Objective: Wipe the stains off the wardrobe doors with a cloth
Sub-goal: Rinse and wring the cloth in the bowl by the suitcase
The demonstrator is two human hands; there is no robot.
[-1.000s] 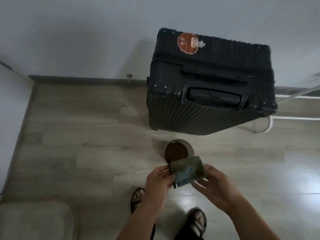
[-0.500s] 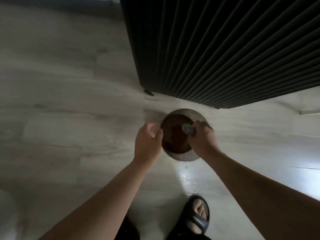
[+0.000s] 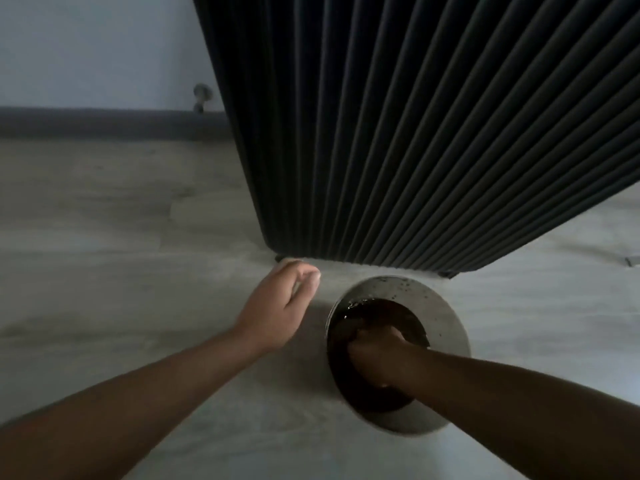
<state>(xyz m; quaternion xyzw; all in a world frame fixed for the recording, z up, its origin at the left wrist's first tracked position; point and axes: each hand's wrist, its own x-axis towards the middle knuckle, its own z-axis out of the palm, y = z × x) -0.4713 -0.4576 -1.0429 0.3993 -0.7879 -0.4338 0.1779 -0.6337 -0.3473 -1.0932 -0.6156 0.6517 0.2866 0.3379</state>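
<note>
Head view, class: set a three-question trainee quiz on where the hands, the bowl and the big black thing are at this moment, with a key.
1. True or false: the left hand is outside the bowl.
2. Which hand is dipped in the dark liquid? A the left, B the right, C both.
3. Fill in: the ribbed black ____ stands just behind the bowl.
Key: 1 true; 2 B, the right hand; 3 suitcase.

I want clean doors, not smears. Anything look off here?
Yes: the liquid in the metal bowl is dark brown and opaque, with dark specks up its inner wall; the right hand is dipped into it.
</note>
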